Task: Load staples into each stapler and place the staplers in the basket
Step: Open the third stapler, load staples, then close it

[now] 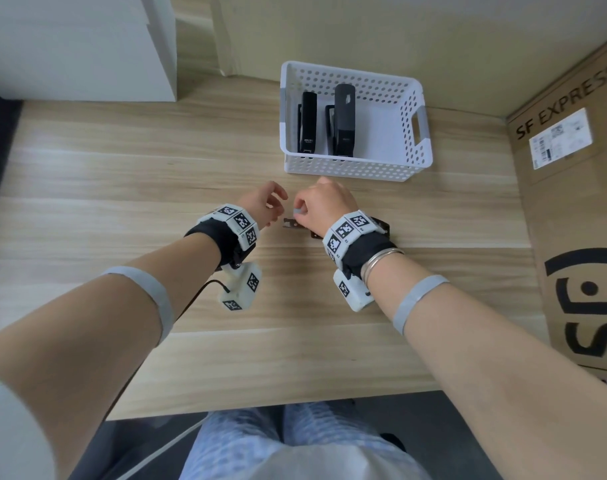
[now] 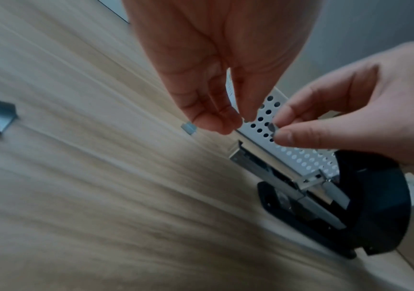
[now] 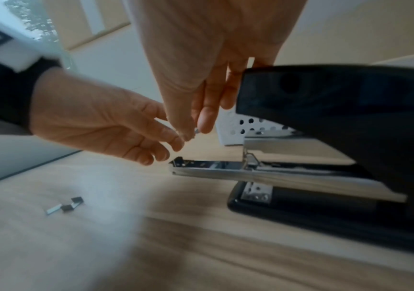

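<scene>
Two black staplers [image 1: 326, 121] already lie side by side in the white perforated plastic basket [image 1: 355, 166], just beyond both hands on the pale wood-grain table [image 1: 122, 174]. A third black stapler [image 3: 325, 177] stands below and beside the right hand [image 1: 324, 206], its glossy top swung up and its bright metal magazine channel [image 3: 213, 170] exposed, pointing toward the left hand [image 1: 265, 202]. The right hand pinches a small grey strip of staples [image 2: 273, 129] between thumb and forefinger; the left hand's fingertips [image 2: 216, 123] pinch a second short piece [image 2: 188, 129]. Loose staple fragments [image 3: 64, 205] lie on the table, well out to the left hand's side.

The step in hand appears to be seating staples. It is probably best done by holding the strip legs-down, aligned with the channel, lowering it flat between the rails, then shutting the top gently. Short brittle pieces may tip or jam if dropped askew.
</scene>
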`<state>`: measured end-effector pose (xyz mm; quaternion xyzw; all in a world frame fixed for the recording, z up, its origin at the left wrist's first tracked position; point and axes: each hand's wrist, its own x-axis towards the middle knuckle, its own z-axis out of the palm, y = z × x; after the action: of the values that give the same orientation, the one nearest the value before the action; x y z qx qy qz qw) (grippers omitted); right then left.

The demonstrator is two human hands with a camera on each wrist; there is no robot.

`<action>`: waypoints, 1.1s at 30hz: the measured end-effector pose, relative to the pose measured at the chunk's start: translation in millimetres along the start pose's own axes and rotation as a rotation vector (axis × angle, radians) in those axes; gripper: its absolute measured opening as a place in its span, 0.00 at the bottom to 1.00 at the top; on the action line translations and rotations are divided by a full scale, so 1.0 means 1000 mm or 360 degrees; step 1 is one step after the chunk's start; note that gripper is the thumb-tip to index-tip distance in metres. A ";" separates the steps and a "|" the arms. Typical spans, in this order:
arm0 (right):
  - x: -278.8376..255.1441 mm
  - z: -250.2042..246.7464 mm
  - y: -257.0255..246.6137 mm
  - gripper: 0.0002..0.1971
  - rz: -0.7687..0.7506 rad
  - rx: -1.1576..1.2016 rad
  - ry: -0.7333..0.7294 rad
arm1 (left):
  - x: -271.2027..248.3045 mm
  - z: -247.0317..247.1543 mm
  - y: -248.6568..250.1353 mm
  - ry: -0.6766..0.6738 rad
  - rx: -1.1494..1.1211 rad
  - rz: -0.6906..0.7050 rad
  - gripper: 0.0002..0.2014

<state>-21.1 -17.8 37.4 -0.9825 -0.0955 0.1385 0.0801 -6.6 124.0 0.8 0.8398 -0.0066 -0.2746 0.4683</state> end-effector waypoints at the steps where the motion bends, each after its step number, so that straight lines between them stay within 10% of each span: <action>1: -0.001 0.001 0.003 0.07 0.0017 0.0004 0.0001 | -0.001 0.001 -0.001 -0.0008 0.0090 0.0017 0.09; 7: -0.009 0.009 0.006 0.09 -0.0020 -0.0099 -0.0042 | -0.007 0.005 0.001 -0.0079 0.0624 0.0136 0.15; 33: -0.001 0.009 0.004 0.06 0.0277 -0.0349 -0.0171 | 0.007 -0.005 -0.024 0.0184 0.0791 0.0026 0.17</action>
<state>-23.7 -20.7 27.8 -0.9811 -0.0286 0.1861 -0.0452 -4.1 139.8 -19.5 0.9433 -0.0538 -0.2124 0.2493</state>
